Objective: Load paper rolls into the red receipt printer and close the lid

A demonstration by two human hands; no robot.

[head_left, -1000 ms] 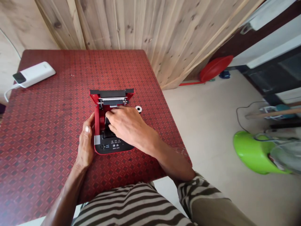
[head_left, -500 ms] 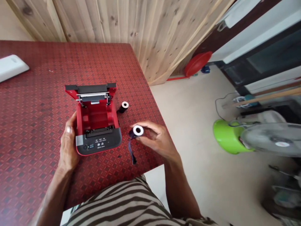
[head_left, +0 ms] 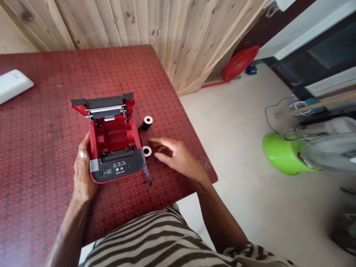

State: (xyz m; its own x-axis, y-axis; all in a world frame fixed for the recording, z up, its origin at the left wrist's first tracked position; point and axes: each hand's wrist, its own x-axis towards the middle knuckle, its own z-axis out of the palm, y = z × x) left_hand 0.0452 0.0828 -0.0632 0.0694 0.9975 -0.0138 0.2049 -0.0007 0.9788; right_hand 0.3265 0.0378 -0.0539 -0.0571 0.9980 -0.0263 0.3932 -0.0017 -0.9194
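A red and black label printer [head_left: 116, 163] stands on the table with its lid [head_left: 105, 104] raised, and its red inner bay shows nothing in it. My left hand [head_left: 82, 168] grips the printer's left side. Close to its right side stands a dark ribbon roll [head_left: 147, 152] with a white core end up and a loose dark strip trailing toward me. A second dark roll [head_left: 147, 122] stands a little farther back. My right hand [head_left: 174, 154] is just right of the nearer roll, fingers apart and holding nothing.
The patterned red table [head_left: 178, 122] ends at the right, above a pale floor. A white device [head_left: 13, 85] lies at the far left. Wooden panelling [head_left: 155, 22] rises behind. On the floor are a green stool [head_left: 286, 154], a fan [head_left: 328, 148] and a red basin [head_left: 241, 63].
My right hand has set the ribbon roll down against the printer's right side and let it go. The left hand still grips the printer. The view has shifted slightly.
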